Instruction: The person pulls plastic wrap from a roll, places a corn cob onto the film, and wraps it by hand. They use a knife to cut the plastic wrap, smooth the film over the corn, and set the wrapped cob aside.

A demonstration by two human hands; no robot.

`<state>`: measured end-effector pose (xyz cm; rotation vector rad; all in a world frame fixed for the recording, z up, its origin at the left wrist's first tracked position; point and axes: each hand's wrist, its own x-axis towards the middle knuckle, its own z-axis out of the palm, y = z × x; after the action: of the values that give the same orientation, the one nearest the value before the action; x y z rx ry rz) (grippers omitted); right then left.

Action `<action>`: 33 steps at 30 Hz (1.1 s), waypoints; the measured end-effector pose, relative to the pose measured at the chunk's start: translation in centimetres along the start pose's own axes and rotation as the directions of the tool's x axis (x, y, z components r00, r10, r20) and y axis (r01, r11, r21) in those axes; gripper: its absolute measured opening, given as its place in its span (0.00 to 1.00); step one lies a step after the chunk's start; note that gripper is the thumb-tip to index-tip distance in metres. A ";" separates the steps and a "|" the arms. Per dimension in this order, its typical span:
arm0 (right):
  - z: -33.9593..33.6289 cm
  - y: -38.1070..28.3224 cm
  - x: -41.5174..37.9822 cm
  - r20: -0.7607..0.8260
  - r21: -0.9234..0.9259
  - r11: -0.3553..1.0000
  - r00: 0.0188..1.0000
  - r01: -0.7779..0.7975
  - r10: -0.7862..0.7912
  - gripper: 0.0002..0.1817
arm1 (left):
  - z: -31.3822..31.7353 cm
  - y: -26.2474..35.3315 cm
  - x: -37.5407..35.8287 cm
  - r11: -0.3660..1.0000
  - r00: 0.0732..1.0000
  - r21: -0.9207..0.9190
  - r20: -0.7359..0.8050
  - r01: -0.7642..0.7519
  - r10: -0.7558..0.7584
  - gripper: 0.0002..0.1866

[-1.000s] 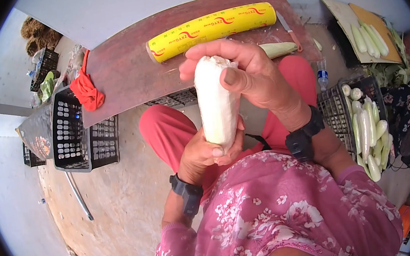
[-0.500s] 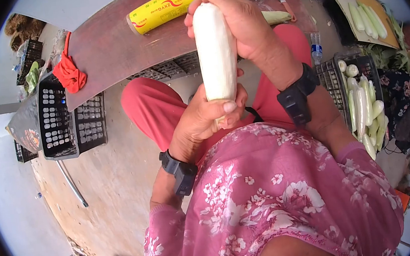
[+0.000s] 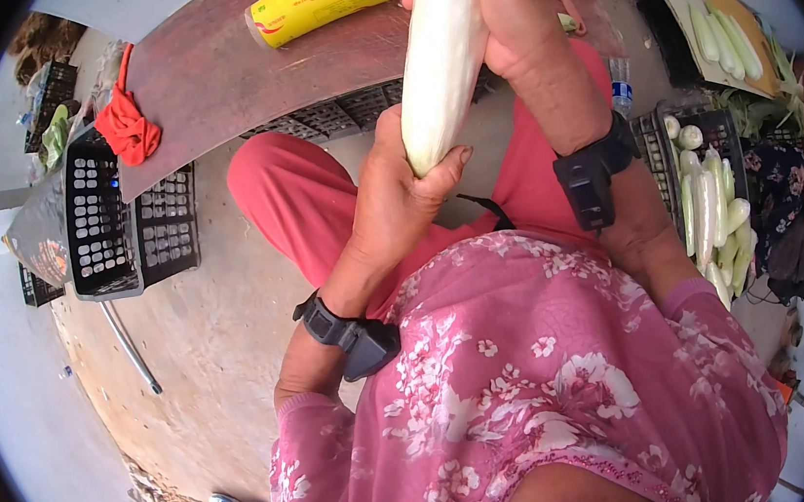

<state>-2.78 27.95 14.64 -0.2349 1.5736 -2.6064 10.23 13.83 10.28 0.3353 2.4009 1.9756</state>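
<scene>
A pale, smooth ear of corn in its inner husk (image 3: 442,70) is held up between both my hands, tilted with its top to the right. My left hand (image 3: 395,188) is closed around its lower end, the thumb lying across the base and the fingers hidden behind. Around the upper end wraps my right hand (image 3: 519,13), with fingertips showing on the far side. Just behind that end, a yellow roll of cling film (image 3: 327,4) lies on the reddish-brown table (image 3: 200,96). A knife with a reddish handle (image 3: 573,12) rests to the right of my right hand.
A black crate (image 3: 105,223) stands left of the table, beside a red cloth (image 3: 130,133) at its edge. On the right, another crate holds several wrapped pale-green ears (image 3: 706,209). More ears (image 3: 728,40) lie on a board behind it. A water bottle (image 3: 621,86) stands nearby.
Both hands have moved the ear up and to the right, tilting it more. My left hand has shifted its grip at the lower end, now with the thumb across the base.
</scene>
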 end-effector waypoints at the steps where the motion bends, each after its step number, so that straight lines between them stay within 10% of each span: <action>1: 0.1 -0.1 0.0 -0.004 0.011 1.000 1.000 0.016 -0.016 0.25 | -0.1 0.3 0.1 1.000 1.000 0.007 -0.011 0.005 -0.005 0.24; 6: -0.4 0.4 0.4 -0.017 0.078 0.996 0.999 0.034 -0.033 0.26 | -0.5 -0.5 0.4 0.992 0.998 -0.118 0.031 -0.048 0.052 0.22; 9: -1.0 0.3 0.9 -0.027 0.147 0.989 0.999 0.033 -0.029 0.26 | -2.0 0.2 -0.3 0.669 0.796 -0.448 0.449 0.593 -0.406 0.27; 12: -2.1 -1.7 1.7 -0.050 0.115 0.992 0.998 0.048 -0.043 0.26 | -2.7 -2.4 -1.2 0.655 0.616 -0.267 0.688 0.707 -0.384 0.26; 15: -1.2 -2.6 1.2 -0.160 0.047 0.997 0.986 0.058 -0.050 0.26 | -4.8 -2.4 -0.5 0.771 0.779 -0.325 0.535 0.547 -0.327 0.23; 19: -1.8 -0.7 1.4 -0.058 0.085 0.995 0.997 0.056 -0.051 0.25 | -5.2 -0.1 2.5 0.579 0.956 -0.761 0.215 0.292 -0.200 0.31; 26: -1.1 0.2 1.0 -0.139 -0.009 0.998 0.988 0.064 -0.065 0.27 | 0.1 0.1 3.6 0.979 0.989 -0.155 0.088 0.129 -0.117 0.35; 33: -2.2 1.1 1.4 -0.199 -0.112 0.990 0.978 -0.087 0.064 0.27 | -0.6 1.0 3.3 0.806 0.923 -0.454 0.245 0.379 -0.296 0.28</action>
<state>-4.52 29.15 12.75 0.0746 1.7653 -2.5462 7.06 14.04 11.73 0.0399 1.6252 2.1811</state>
